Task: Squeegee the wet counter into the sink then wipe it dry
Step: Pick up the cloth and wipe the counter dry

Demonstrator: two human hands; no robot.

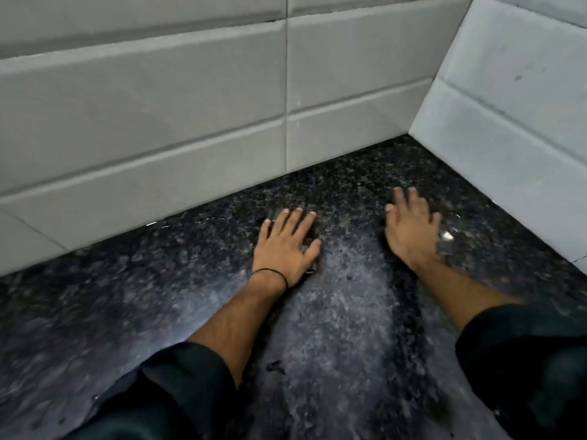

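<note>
The dark speckled granite counter (333, 312) is wet and glossy, with water glinting near the corner. My left hand (286, 246) lies flat on it with straight, spread fingers, a thin black band around the wrist. My right hand (411, 228) also rests palm down with fingers extended, a little blurred, closer to the corner. Neither hand holds anything. No squeegee, cloth or sink shows in the head view.
Grey tiled wall (158, 122) runs along the back of the counter. A second tiled wall (508, 122) meets it on the right, forming a corner (408, 134). Dark sleeves cover both forearms at the bottom of the frame.
</note>
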